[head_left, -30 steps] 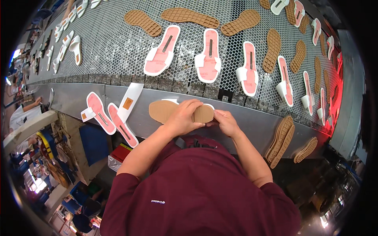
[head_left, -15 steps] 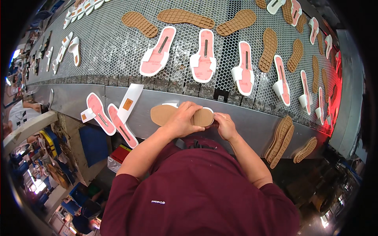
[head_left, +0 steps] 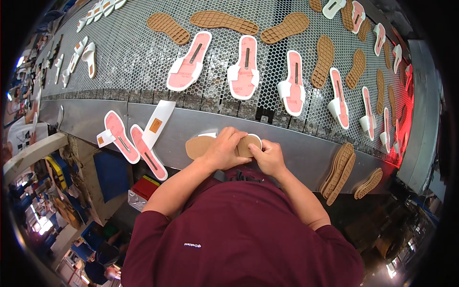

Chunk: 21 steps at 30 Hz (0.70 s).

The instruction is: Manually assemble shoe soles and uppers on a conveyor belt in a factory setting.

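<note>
Sandal in hand: the sandal [head_left: 198,147] was held above the bench [head_left: 296,143], near its front edge, tan sole side up, with white showing along its right end and a white bit of strap at its far edge.
Left hand: the left hand [head_left: 224,149] was wrapped over the sandal's middle, fingers across the far side and thumb on the near side.
Right hand: the right hand [head_left: 268,157] gripped the sandal's right end, thumb on top of the sole; its other fingers were partly hidden.
Joined so far: on the held sandal, sole and white upper lay together, seemingly well matched at the right end; whether they were stuck fast could not be told.
Waiting at left: two pink-topped sandals [head_left: 116,129] rested on the bench, one with its strap stretched out flat, and no tan sole showed on them.
Waiting at right: loose tan soles [head_left: 338,167] lay in two groups on the bench.
On the mesh belt: pink-topped sandals [head_left: 244,86] and grid-patterned soles [head_left: 322,62] lay apart on the mesh belt [head_left: 129,62], apparently unjoined.
Further along: white sandals [head_left: 89,57] at far left looked more complete, judging by their pale footbeds.
</note>
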{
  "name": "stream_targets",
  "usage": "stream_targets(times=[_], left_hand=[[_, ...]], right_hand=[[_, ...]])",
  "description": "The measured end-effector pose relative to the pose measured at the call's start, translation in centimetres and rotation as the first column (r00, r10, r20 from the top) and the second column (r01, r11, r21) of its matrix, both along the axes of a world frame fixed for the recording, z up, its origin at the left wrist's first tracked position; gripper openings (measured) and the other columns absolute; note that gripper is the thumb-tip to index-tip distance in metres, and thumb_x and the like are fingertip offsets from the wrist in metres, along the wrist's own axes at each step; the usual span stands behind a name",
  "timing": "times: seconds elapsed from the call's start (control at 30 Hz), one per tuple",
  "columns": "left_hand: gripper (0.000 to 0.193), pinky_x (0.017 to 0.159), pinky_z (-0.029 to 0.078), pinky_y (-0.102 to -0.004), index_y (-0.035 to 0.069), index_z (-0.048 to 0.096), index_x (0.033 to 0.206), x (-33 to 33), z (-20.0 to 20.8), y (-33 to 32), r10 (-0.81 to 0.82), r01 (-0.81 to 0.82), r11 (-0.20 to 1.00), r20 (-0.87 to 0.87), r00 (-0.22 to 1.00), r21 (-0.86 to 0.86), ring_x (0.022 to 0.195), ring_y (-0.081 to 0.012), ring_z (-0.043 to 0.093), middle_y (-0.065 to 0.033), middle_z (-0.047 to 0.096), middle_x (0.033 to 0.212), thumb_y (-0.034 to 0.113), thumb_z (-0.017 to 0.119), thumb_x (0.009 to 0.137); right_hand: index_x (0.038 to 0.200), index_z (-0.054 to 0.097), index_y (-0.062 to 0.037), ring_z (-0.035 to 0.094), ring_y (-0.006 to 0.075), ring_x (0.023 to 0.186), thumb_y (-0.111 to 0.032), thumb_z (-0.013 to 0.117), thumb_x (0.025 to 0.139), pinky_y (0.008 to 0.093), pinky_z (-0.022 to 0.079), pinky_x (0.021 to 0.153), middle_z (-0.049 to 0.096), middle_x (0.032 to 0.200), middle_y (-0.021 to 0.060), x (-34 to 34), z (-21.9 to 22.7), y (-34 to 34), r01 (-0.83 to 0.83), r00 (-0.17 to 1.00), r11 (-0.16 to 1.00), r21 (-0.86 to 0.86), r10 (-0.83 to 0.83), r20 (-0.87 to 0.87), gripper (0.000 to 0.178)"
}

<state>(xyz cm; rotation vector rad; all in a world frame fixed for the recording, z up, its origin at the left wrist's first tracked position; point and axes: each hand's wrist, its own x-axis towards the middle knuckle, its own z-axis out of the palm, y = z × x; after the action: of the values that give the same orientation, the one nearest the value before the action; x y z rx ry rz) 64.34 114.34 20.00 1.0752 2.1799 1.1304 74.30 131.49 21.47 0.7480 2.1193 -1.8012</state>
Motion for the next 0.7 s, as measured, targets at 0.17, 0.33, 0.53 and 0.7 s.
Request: stream_targets(times=[0.17, 0.33, 0.53, 0.7], left_hand=[[0.072, 0.084, 0.048, -0.043, 0.001, 0.057, 0.117, 0.3, -0.9, 0.2, 0.012, -0.012, 1.0, 0.011, 1.0, 0.026, 0.097, -0.0346, 0.055, -0.0159, 0.055, 0.105, 0.027, 0.091, 0.06], [0.071, 0.083, 0.047, -0.0435, 0.002, 0.058, 0.116, 1.2, -0.9, 0.8, 0.001, -0.002, 0.998, 0.011, 1.0, 0.062, 0.095, -0.0351, 0.054, -0.0151, 0.053, 0.101, 0.027, 0.091, 0.057], [0.07, 0.08, 0.047, -0.0429, 0.003, 0.059, 0.115, 2.3, -0.4, 1.5, 0.012, -0.014, 0.995, 0.016, 1.0, 0.095, 0.093, -0.0345, 0.053, -0.0143, 0.052, 0.1, 0.027, 0.091, 0.058], [0.067, 0.087, 0.047, -0.0421, 0.004, 0.059, 0.114, 1.8, 2.9, 1.6, 0.016, -0.009, 0.998, -0.127, 0.992, 0.054, 0.101, -0.0341, 0.055, -0.0147, 0.055, 0.109, 0.031, 0.091, 0.061]], right_hand=[[0.101, 0.071, 0.0022, 0.066, 0.0124, 0.075, -0.023, 0.068, 0.091, 0.0301, 0.053, 0.069, 0.073, 0.085, 0.0118, 0.1, -0.5, -0.5, 0.13, 0.988, 0.991, -0.008, -0.13, -0.086, 0.028], [0.106, 0.07, 0.002, 0.067, 0.0145, 0.083, -0.022, 0.066, 0.093, 0.0308, 0.053, 0.074, 0.073, 0.092, 0.013, 0.3, -1.1, 0.2, 0.096, 0.992, 0.995, 0.016, -0.094, -0.09, 0.028], [0.104, 0.071, 0.0017, 0.066, 0.0133, 0.083, -0.021, 0.065, 0.094, 0.0303, 0.053, 0.075, 0.073, 0.092, 0.0109, 1.1, -0.4, 0.8, 0.074, 0.996, 0.997, 0.018, -0.073, -0.051, 0.026], [0.109, 0.069, 0.0018, 0.064, 0.0107, 0.086, -0.018, 0.064, 0.096, 0.0272, 0.052, 0.077, 0.071, 0.096, 0.0061, 0.9, 0.0, 1.7, 0.112, 0.989, 0.986, -0.122, -0.122, -0.081, 0.025]])
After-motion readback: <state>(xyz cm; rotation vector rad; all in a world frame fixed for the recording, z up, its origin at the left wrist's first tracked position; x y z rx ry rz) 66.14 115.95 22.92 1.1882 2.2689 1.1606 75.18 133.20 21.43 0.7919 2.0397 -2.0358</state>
